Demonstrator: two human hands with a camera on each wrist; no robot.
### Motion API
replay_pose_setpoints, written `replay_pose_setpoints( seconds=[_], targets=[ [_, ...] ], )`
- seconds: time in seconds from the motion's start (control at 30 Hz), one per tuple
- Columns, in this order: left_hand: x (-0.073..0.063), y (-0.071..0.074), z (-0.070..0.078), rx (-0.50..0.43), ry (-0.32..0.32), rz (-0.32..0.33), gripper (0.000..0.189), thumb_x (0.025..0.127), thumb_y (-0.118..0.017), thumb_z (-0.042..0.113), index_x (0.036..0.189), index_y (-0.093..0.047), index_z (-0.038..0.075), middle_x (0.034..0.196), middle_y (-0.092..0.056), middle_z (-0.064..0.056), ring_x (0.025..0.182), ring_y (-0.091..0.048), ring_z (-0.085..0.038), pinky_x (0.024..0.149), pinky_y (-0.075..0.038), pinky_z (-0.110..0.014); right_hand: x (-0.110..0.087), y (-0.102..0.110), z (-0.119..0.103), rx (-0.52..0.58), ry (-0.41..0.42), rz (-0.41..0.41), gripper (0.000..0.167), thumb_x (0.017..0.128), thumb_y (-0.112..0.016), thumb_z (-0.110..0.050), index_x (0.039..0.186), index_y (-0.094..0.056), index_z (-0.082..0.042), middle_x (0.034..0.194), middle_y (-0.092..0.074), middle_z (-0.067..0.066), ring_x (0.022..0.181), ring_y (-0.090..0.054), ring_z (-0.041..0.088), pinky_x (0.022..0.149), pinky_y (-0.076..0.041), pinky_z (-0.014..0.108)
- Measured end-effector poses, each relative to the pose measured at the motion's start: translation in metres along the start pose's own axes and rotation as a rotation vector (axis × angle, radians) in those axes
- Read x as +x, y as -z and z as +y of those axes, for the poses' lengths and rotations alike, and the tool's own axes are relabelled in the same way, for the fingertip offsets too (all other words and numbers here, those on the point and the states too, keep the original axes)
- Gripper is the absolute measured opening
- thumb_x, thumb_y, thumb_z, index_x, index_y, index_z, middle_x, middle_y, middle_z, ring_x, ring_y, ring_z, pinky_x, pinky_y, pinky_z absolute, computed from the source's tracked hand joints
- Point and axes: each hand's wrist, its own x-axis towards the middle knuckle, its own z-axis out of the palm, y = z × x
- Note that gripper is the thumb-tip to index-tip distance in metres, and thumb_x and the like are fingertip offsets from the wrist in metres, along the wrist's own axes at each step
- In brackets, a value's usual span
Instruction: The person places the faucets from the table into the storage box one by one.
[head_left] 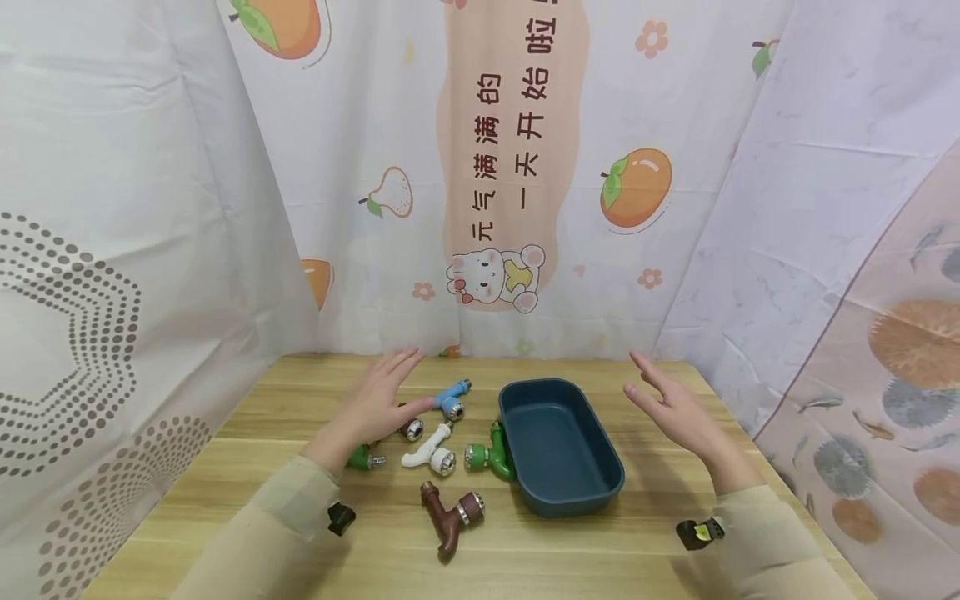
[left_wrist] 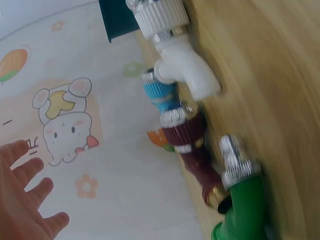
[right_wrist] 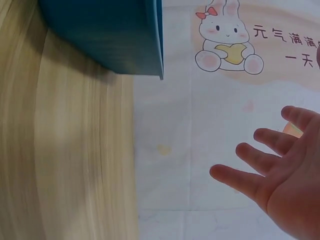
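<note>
Head, left hand [head_left: 378, 404]: spread, empty; sweeping low could knock the blue tap [head_left: 448, 397] off the table's [head_left: 262, 450] far edge.
Tray [head_left: 570, 507]: near that edge; pushed left, could shove the green tap [head_left: 498, 458].
Left wrist, maroon tap [left_wrist: 186, 134]: crowded; grasping could snag neighbours.
Right wrist, right hand [right_wrist: 295, 182]: spread, empty.

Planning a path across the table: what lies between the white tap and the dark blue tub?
In the head view, a green tap lies between the white tap and the dark blue tub, close beside the tub.
</note>
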Motion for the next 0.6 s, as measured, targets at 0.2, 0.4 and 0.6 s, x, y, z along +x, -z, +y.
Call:
replay_pose_setpoints(
  seconds=[0.2, 0.4, 0.6],
  targets=[
    [0.001, -0.013, 0.008, -0.115, 0.027, 0.010, 0.080, 0.097, -0.059, 0.059, 0.160, -0.034, 0.018, 0.163, -0.032, -0.007, 0.147, -0.032, -0.035, 0.114, -0.027, -0.062, -0.001, -0.008, 0.000, 0.177, -0.008, -0.009, 0.064, 0.109, -0.048, -0.033, 0.163, -0.022, -0.009, 0.163, -0.026, 0.022, 0.142, -0.035, 0.048, 0.101, -0.043, 0.064],
    [0.006, -0.018, 0.020, -0.241, 0.058, 0.002, 0.078, 0.097, -0.055, 0.065, 0.160, -0.035, 0.023, 0.163, -0.034, -0.005, 0.147, -0.032, -0.033, 0.113, -0.029, -0.061, -0.001, -0.011, -0.002, 0.317, -0.046, -0.011, 0.063, 0.110, -0.045, -0.033, 0.163, -0.020, -0.009, 0.162, -0.024, 0.026, 0.141, -0.035, 0.048, 0.093, -0.051, 0.060],
    [0.007, -0.019, 0.033, -0.367, 0.067, 0.003, 0.073, 0.100, -0.055, 0.058, 0.159, -0.037, 0.019, 0.162, -0.035, -0.010, 0.146, -0.033, -0.035, 0.112, -0.031, -0.062, -0.001, -0.014, -0.004, 0.439, -0.074, -0.001, 0.063, 0.111, -0.045, -0.033, 0.161, -0.022, -0.003, 0.159, -0.028, 0.031, 0.142, -0.032, 0.050, 0.089, -0.055, 0.055]
  ],
)
